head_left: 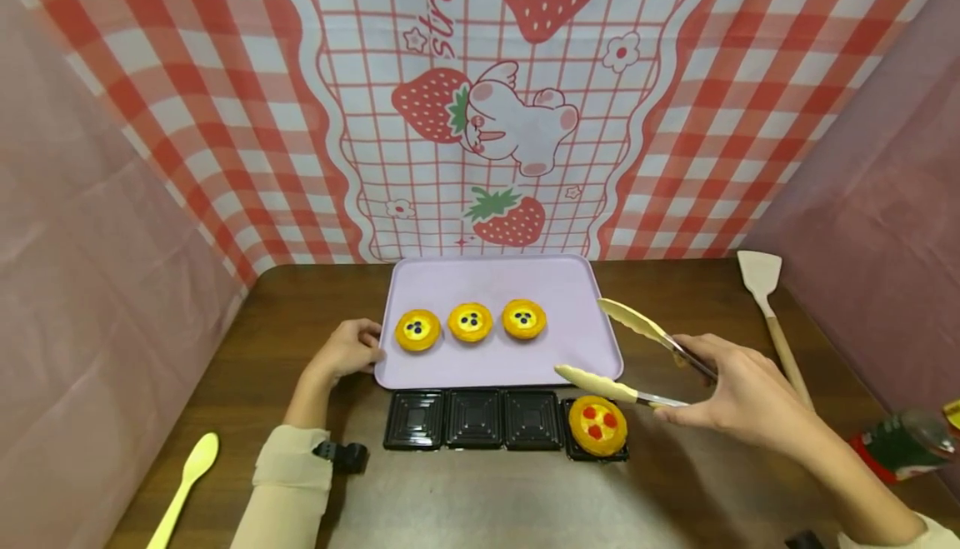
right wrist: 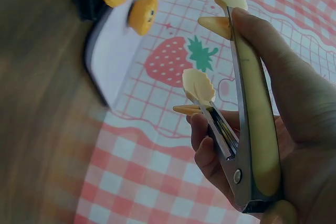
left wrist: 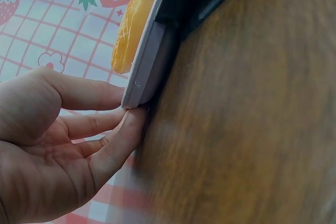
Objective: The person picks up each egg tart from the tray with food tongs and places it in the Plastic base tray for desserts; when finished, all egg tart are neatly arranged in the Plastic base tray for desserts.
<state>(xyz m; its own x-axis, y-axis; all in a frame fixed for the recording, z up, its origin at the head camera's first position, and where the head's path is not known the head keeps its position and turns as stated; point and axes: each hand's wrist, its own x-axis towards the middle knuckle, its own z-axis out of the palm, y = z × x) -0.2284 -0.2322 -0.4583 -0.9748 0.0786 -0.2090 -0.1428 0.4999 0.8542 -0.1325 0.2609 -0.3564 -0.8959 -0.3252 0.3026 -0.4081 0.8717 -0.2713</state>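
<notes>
My left hand (head_left: 348, 351) pinches the left edge of a pale lilac tray (head_left: 562, 282), thumb and fingers meeting at its rim (left wrist: 137, 85). Three egg tarts with dark blue berries stand in a row on it: left (head_left: 417, 330), middle (head_left: 470, 321) and right (head_left: 523, 318). Kitchen tongs (head_left: 596, 383) with cream tips are held in my right hand (head_left: 750, 391), their arms spread wide with nothing between them. Just below the lower tip, a tart with red pieces (head_left: 597, 425) sits on a black plastic holder (head_left: 573, 451).
Three black plastic holders, the left one (head_left: 416, 420) among them, line the tray's front edge. A spatula (head_left: 772, 307) lies at the right, near a red-and-green bottle (head_left: 900, 442). A yellow spoon (head_left: 197, 459) rests at the left. Checked cloth (head_left: 645, 224) hangs behind.
</notes>
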